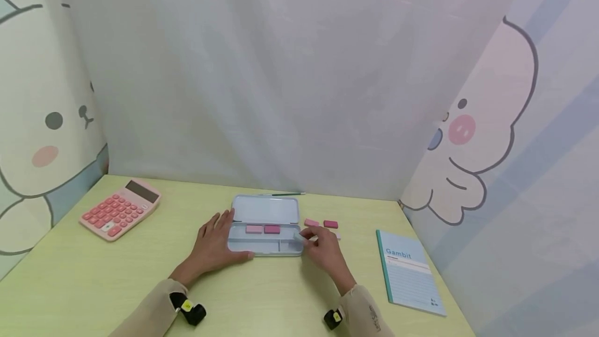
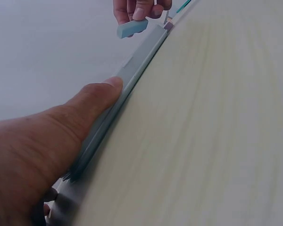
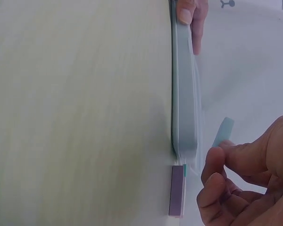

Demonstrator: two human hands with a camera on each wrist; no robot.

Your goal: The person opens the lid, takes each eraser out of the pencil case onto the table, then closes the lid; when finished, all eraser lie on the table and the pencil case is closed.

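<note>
— "One pale-blue block (image 2: 132, 29): where do we see it?"
— "Right hand (image 1: 324, 248) pinches it over the right end of the open case (image 1: 262, 246); left hand (image 1: 214, 246), fingers extended, touches its left end."

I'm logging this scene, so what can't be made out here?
Head view: a pale block is mostly hidden by the right hand.
Head view: key labels on the calculator are too small to read.
Right wrist view: the inside of the case is hidden by its outer wall.
Right wrist view: the top edge cuts off the left hand.
</note>
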